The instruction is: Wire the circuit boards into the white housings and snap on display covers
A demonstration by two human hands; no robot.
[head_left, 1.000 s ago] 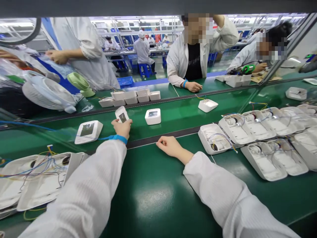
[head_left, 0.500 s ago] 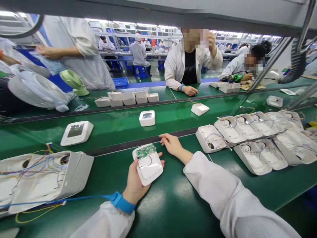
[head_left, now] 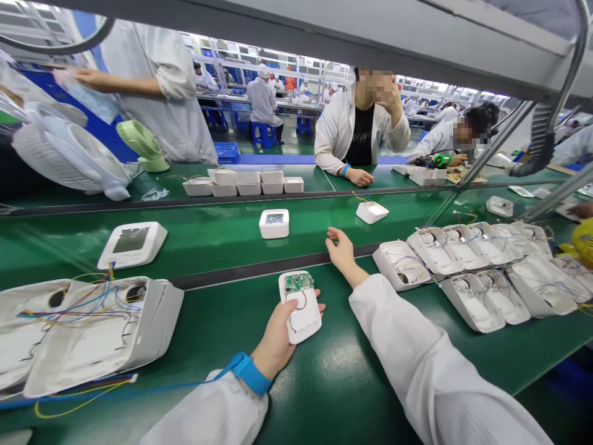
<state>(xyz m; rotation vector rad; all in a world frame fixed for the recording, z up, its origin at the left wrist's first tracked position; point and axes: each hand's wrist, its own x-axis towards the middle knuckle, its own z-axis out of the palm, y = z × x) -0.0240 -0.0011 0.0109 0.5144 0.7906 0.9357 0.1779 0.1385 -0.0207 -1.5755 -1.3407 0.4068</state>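
My left hand (head_left: 278,337) grips a white plastic housing panel (head_left: 306,316) with a green circuit board (head_left: 299,282) at its top end. The thumb lies across the panel's face and the fingertips show at its right edge. A blue strap (head_left: 252,373) is round that wrist. My right hand (head_left: 341,248) reaches over the dark rail onto the green belt, fingers loosely extended and apart, with nothing in it. Closest ahead of it are a white open shell (head_left: 372,212) with wires and a white device with a screen (head_left: 274,224).
Wired white housings (head_left: 99,334) stand at the left, and rows of open shells (head_left: 472,247) at the right. Another screen device (head_left: 133,244) sits on the belt (head_left: 222,238). A fan (head_left: 69,151) stands at the far left; co-workers (head_left: 361,133) are across the line. A beam (head_left: 324,43) crosses overhead.
My right hand has moved forward and right, past the rail over the belt. My left hand and the panel have shifted right in view. The left screen device appears farther left.
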